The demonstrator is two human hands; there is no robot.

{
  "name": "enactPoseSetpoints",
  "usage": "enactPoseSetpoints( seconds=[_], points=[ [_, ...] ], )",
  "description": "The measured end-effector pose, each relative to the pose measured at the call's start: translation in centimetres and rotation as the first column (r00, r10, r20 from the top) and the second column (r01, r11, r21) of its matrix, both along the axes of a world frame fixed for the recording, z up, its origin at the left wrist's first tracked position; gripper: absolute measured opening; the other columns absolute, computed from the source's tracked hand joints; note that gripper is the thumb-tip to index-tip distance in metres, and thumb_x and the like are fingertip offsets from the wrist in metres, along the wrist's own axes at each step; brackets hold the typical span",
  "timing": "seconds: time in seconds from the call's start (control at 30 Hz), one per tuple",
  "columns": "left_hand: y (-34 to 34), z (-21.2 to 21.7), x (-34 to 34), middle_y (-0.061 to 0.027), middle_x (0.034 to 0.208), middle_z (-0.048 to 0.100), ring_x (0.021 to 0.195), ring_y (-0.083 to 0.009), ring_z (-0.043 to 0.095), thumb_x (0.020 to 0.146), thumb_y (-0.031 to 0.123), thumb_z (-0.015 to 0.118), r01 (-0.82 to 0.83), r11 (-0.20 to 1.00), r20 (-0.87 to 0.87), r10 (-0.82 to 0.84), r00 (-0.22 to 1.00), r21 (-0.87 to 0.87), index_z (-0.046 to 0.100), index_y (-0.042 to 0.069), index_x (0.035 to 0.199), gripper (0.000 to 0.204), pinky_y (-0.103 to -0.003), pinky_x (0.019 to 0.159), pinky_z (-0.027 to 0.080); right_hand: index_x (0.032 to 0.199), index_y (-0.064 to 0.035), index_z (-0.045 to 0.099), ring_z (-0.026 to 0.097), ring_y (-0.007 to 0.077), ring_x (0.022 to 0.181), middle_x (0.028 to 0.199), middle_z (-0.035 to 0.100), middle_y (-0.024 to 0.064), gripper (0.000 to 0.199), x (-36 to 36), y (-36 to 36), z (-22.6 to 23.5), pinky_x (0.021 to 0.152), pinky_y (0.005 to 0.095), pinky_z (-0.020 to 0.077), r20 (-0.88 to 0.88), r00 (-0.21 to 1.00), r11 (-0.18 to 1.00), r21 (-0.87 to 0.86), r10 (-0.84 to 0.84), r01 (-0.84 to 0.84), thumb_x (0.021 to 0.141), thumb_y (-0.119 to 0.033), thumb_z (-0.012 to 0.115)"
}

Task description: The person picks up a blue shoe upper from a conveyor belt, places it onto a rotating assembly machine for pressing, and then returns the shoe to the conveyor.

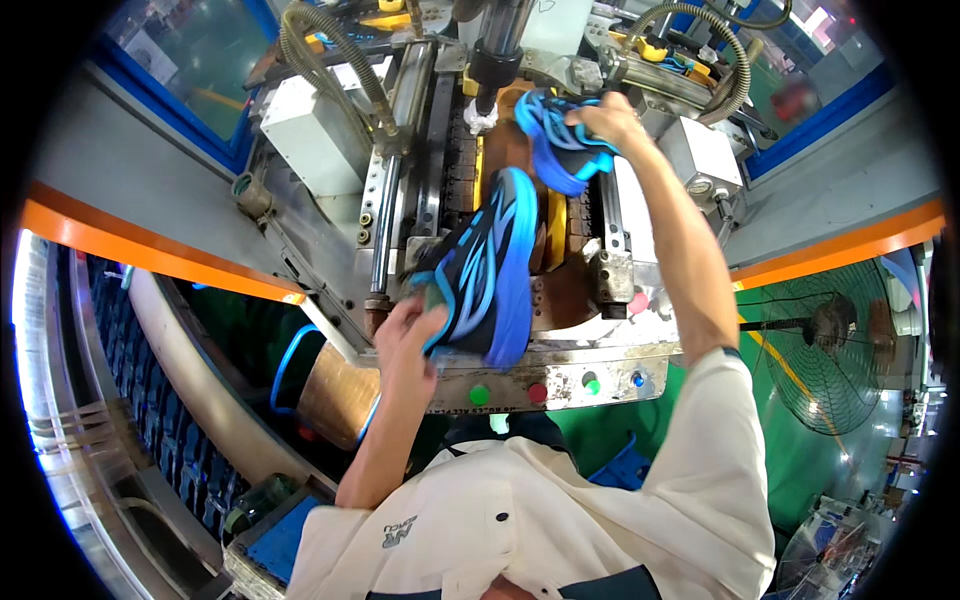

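Note:
My left hand (408, 338) grips a sneaker (488, 270) by its heel end and collar, just in front of the machine bed. That shoe is black with blue straps and a thick blue sole, its toe tilted up and away from me. Farther back on the right, my right hand (612, 122) is closed on a second, matching sneaker (562, 142), its fingers at the shoe's opening. This shoe is tilted and slightly blurred, close beside the machine's vertical press shaft (500, 45). Whether it touches the bed beneath, I cannot tell.
Metal guide rods (388, 215) and a white box (318, 130) flank the bed. Coloured buttons line the front panel (510, 392). Orange-edged guards (160, 245) stand at both sides. A fan (832, 330) is at right, a conveyor belt (150, 370) at left.

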State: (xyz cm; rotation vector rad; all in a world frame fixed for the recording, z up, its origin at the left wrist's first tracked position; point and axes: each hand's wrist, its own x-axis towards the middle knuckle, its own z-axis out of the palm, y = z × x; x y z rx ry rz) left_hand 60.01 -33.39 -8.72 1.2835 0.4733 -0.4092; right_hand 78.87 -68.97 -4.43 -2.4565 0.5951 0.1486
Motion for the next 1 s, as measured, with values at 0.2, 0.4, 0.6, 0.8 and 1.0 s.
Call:
enactPoseSetpoints(
  seconds=[0.2, 0.4, 0.6, 0.8, 1.0],
  points=[
    [9.2, 2.7, -9.8, -0.0069, 0.093, 0.064, 0.082, -0.0141, 0.062, 0.075, 0.011, 0.064, -0.32, 0.947, 0.311, 0.316, 0.896, -0.041, 0.059, -0.002, 0.104, 0.033, -0.026, 0.075, 0.049, 0.116, 0.0029, 0.05, 0.063, 0.0391, 0.104, 0.109, 0.065, 0.0255, 0.057, 5.1, 7.0, -10.0, 0.089, 0.0442, 0.051, 0.12, 0.989, 0.97, -0.218, -0.083, 0.108, 0.073, -0.027, 0.074],
    [11.1, 1.5, -17.7, -0.0077, 0.098, 0.065, 0.086, -0.0167, 0.063, 0.079, 0.019, 0.07, -0.689, 0.721, 0.322, 0.672, 0.666, -0.08, 0.061, 0.002, 0.103, 0.031, -0.029, 0.08, 0.05, 0.106, -0.0011, 0.047, 0.066, 0.0367, 0.095, 0.104, 0.063, 0.0257, 0.048, 5.1, 8.8, -13.0, 0.08, 0.0416, 0.055, 0.217, 0.975, 0.966, -0.242, -0.042, 0.095, 0.072, -0.021, 0.073],
    [9.9, -0.7, -23.1, 0.0017, 0.088, 0.066, 0.072, -0.0082, 0.063, 0.077, 0.019, 0.073, -0.812, 0.576, 0.157, 0.814, 0.559, -0.093, 0.061, 0.01, 0.096, 0.024, -0.018, 0.049, 0.042, 0.141, -0.003, 0.023, 0.054, 0.0439, 0.115, 0.131, 0.047, 0.0278, 0.092, 4.3, 7.2, -10.5, 0.091, 0.0486, 0.0494, 0.461, 0.882, 0.974, -0.226, 0.101, 0.006, 0.077, -0.04, 0.077],
    [8.7, -0.6, -23.6, 0.0026, 0.085, 0.064, 0.068, -0.0069, 0.059, 0.077, 0.021, 0.074, -0.805, 0.587, 0.112, 0.808, 0.578, -0.086, 0.059, 0.01, 0.096, 0.026, -0.016, 0.045, 0.036, 0.135, 0.0067, 0.041, 0.054, 0.029, 0.118, 0.129, 0.052, 0.027, 0.084, 15.2, -3.6, 3.1, 0.091, 0.0358, 0.0474, 0.928, 0.366, 0.966, 0.154, -0.069, -0.208, 0.071, -0.033, 0.079],
    [7.5, 0.6, -21.9, 0.0034, 0.085, 0.063, 0.072, -0.0069, 0.059, 0.077, 0.022, 0.074, -0.822, 0.57, 0.089, 0.819, 0.567, -0.016, 0.059, 0.011, 0.096, 0.026, -0.018, 0.048, 0.038, 0.122, 0.0059, 0.053, 0.062, 0.0263, 0.1, 0.111, 0.062, 0.0217, 0.064, 19.3, -0.3, 12.9, 0.082, 0.0349, 0.0502, 0.878, 0.477, 0.933, 0.134, 0.046, -0.335, 0.076, -0.034, 0.072]
  ],
)
